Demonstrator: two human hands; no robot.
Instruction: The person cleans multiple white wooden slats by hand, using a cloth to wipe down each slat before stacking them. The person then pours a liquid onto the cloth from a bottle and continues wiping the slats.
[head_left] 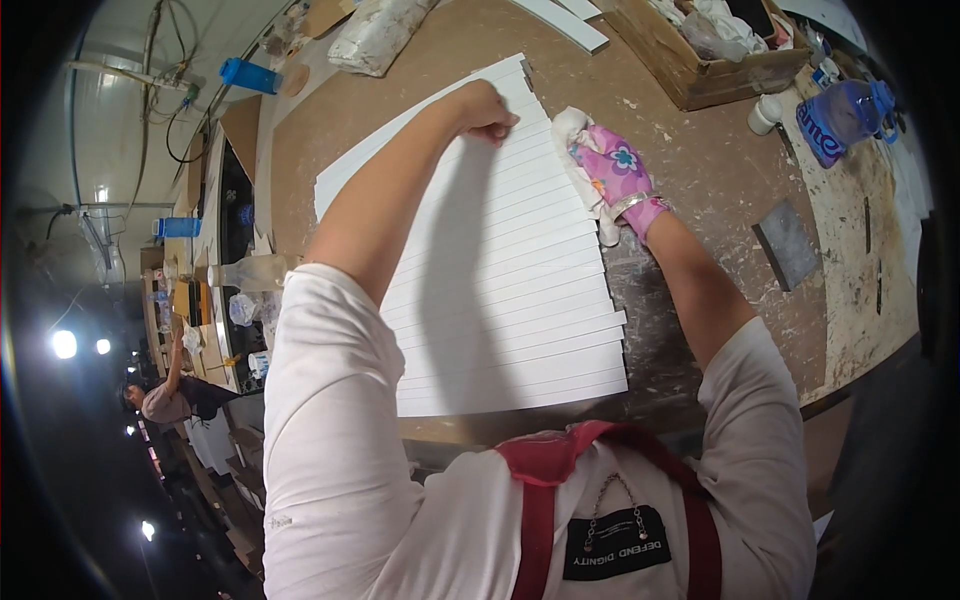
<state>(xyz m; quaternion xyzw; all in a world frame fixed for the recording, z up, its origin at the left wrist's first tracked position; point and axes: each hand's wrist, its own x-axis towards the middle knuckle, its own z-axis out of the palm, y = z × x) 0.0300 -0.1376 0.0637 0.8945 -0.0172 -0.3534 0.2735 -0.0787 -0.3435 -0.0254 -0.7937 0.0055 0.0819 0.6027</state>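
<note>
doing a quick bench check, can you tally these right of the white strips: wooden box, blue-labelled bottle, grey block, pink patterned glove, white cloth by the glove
Wooden box: 1
Blue-labelled bottle: 1
Grey block: 1
Pink patterned glove: 1
White cloth by the glove: 1
Total: 5

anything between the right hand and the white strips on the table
Only the white cloth in the gloved right hand: it lies along the side of the hand facing the white strips, by their right edge. Nothing else visible stands between them.
</note>
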